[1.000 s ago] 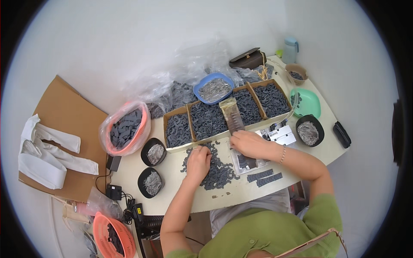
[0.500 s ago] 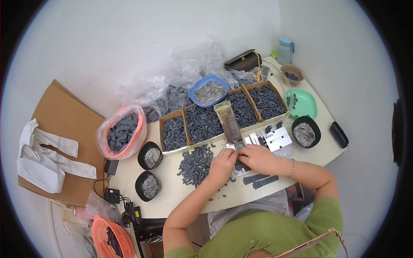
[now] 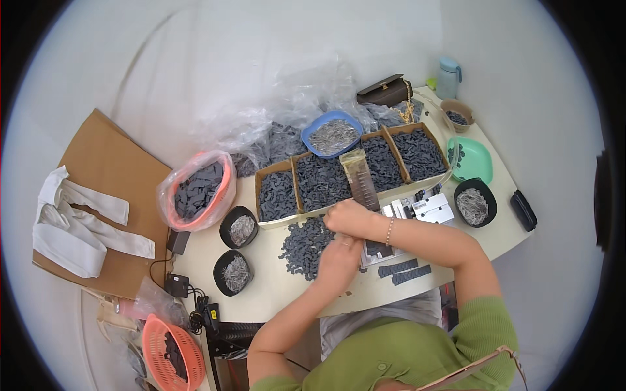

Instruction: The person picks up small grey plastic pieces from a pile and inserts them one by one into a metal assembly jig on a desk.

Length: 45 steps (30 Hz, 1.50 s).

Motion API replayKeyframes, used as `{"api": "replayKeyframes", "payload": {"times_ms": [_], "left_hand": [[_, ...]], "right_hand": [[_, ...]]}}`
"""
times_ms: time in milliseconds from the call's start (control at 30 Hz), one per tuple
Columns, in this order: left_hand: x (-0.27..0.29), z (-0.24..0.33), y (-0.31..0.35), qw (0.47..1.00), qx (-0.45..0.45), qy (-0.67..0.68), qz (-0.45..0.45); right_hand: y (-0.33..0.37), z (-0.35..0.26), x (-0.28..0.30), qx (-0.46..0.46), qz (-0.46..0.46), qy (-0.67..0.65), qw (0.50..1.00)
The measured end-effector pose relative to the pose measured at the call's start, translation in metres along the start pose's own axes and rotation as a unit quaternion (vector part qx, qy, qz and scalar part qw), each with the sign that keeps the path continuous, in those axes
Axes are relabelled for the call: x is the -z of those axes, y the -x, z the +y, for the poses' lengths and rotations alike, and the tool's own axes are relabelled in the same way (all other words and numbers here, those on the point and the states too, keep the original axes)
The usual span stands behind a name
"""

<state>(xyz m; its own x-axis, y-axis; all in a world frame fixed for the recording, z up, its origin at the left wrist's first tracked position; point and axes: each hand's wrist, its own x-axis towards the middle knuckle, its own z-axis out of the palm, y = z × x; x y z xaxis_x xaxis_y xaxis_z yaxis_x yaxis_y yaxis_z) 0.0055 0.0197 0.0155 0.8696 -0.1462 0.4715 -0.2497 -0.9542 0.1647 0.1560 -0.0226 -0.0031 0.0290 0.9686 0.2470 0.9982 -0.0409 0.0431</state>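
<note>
My right hand (image 3: 353, 219) is at the right edge of a loose pile of small dark grey plastic pieces (image 3: 304, 247), its fingers curled downward. Just below it, nearer to me, is my left hand (image 3: 340, 259), fingers drawn together and partly covered by the right wrist. Whatever either hand pinches is too small or hidden to make out. Right of the hands lies a metal fixture (image 3: 433, 207) with a block and a flat plate, partly under my right forearm. A clear upright chute (image 3: 360, 181) leans behind the hands.
Divided cardboard trays (image 3: 280, 220) of grey pieces line the back, with a blue tray (image 3: 331, 154) of metal pins on top. Black bowls (image 3: 233, 274) of pins stand at left and right. Grey strips (image 3: 412, 275) lie at the front; a green tray (image 3: 481, 163) stands at far right.
My right hand has moved left from the fixture to the pile, crossing above my left hand. My left hand has come slightly nearer to me. The whole view has shifted a little.
</note>
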Motion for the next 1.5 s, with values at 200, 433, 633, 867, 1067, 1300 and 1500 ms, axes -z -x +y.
{"api": "replayKeyframes", "payload": {"times_ms": [200,433,633,867,1067,1300,1500], "left_hand": [[0.005,-0.055,0.003,0.998,0.026,-0.055,0.011],[-0.012,-0.063,-0.009,0.999,0.041,-0.026,0.006],[-0.011,-0.034,-0.031,0.985,0.082,0.14,0.063],[-0.021,-0.021,-0.039,0.996,0.03,0.085,0.027],[-0.019,-0.01,-0.027,0.998,-0.045,-0.01,-0.045],[-0.022,-0.006,-0.014,0.996,-0.073,-0.039,-0.035],[0.002,-0.004,-0.007,0.996,-0.056,-0.015,-0.06]], "right_hand": [[0.018,-0.003,0.027,-0.047,0.118,-0.137,0.982],[0.072,0.008,0.061,-0.15,0.002,-0.181,0.972],[0.102,-0.003,0.032,-0.029,0.152,-0.06,0.986],[0.107,-0.01,0.035,0.006,0.186,-0.035,0.982],[0.146,0.055,0.076,-0.151,0.298,-0.053,0.941],[0.25,0.188,0.078,-0.524,0.048,-0.055,0.849],[0.243,0.196,0.057,-0.488,-0.003,-0.103,0.867]]}}
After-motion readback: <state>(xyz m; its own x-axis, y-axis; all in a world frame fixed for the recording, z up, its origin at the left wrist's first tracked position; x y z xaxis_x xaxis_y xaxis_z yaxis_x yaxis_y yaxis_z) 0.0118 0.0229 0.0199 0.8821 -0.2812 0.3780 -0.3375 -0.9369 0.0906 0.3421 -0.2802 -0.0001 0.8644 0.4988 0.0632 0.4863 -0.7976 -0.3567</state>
